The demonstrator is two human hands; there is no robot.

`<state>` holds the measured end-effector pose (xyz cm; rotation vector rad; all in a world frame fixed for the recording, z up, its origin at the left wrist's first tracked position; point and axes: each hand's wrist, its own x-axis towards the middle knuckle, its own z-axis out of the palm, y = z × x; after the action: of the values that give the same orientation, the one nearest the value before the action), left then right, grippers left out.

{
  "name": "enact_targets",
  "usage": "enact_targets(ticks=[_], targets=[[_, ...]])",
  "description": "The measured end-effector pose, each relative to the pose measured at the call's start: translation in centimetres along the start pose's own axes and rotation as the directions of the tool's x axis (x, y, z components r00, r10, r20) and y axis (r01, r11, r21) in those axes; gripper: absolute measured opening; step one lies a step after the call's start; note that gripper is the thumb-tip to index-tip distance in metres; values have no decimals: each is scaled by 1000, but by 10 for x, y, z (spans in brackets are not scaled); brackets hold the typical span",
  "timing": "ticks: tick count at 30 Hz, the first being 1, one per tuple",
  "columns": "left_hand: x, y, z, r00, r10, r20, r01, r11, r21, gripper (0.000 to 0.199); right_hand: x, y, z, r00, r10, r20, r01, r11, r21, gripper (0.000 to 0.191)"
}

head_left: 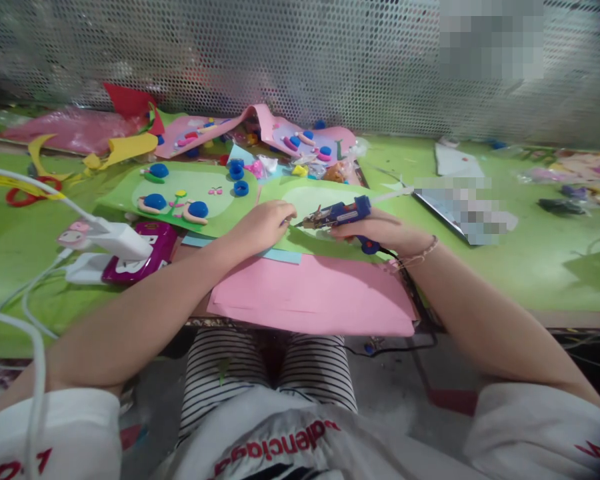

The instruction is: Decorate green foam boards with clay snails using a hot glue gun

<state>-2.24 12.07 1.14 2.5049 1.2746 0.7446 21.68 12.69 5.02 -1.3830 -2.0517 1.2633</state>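
My right hand [380,230] grips a blue glue gun [343,213], a white glue stick [393,195] jutting from its back end. The nozzle points left, just short of the fingers of my left hand [265,223]. Those fingers are curled together over the green foam sheet [325,245]; something tiny and dark shows at them, too small to name. On the left part of the green sheeting [125,190] sit several snail shapes with blue shells [154,202], a yellow flower [181,194] and a small pink butterfly [215,191]. Blue rings [241,189] stand near its right side.
Pink sheets [315,293] lie at the table's front edge. Left are a purple power strip [155,243], white plugs and cables, and red-handled scissors [33,191]. A phone-like flat device [443,215] lies right. Decorated pink foam [275,130] and a perforated metal panel [280,60] are behind.
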Motion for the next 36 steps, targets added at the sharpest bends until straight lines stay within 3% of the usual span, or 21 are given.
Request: enact_targets(ticks=[3, 5, 7, 12, 16, 21, 26, 31, 36], targets=[[4, 6, -6, 958, -253, -136, 212, 943, -257, 11, 3, 2, 1, 987, 160, -11, -152, 953, 263, 24], [7, 9, -11, 897, -410, -162, 297, 834, -466, 4, 5, 3, 0, 988, 145, -58, -111, 913, 393, 24], [9, 11, -13, 862, -487, -137, 297, 707, -642, 1, 5, 4, 0, 991, 75, -114, -14, 888, 460, 23], [9, 13, -8, 877, -478, -35, 198, 428, -882, 6, 3, 9, 0, 965, -128, -228, 214, 889, 406, 16], [9, 17, -7, 898, -439, -6, 138, 295, -945, 11, 1, 11, 0, 937, -225, -267, 296, 917, 267, 16], [9, 21, -11, 902, -430, 27, 134, 219, -966, 13, -4, 5, 2, 920, -267, -287, 301, 950, 83, 21], [10, 22, -11, 884, -458, 91, 206, 208, -956, 10, -10, -2, 4, 921, -267, -283, 259, 964, -67, 25], [10, 23, -12, 880, -463, 105, 210, 181, -961, 8, -11, -4, 6, 921, -255, -294, 233, 967, -106, 32], [9, 23, -12, 882, -455, 125, 210, 141, -968, 8, -12, -6, 7, 919, -279, -280, 257, 960, -113, 26]])
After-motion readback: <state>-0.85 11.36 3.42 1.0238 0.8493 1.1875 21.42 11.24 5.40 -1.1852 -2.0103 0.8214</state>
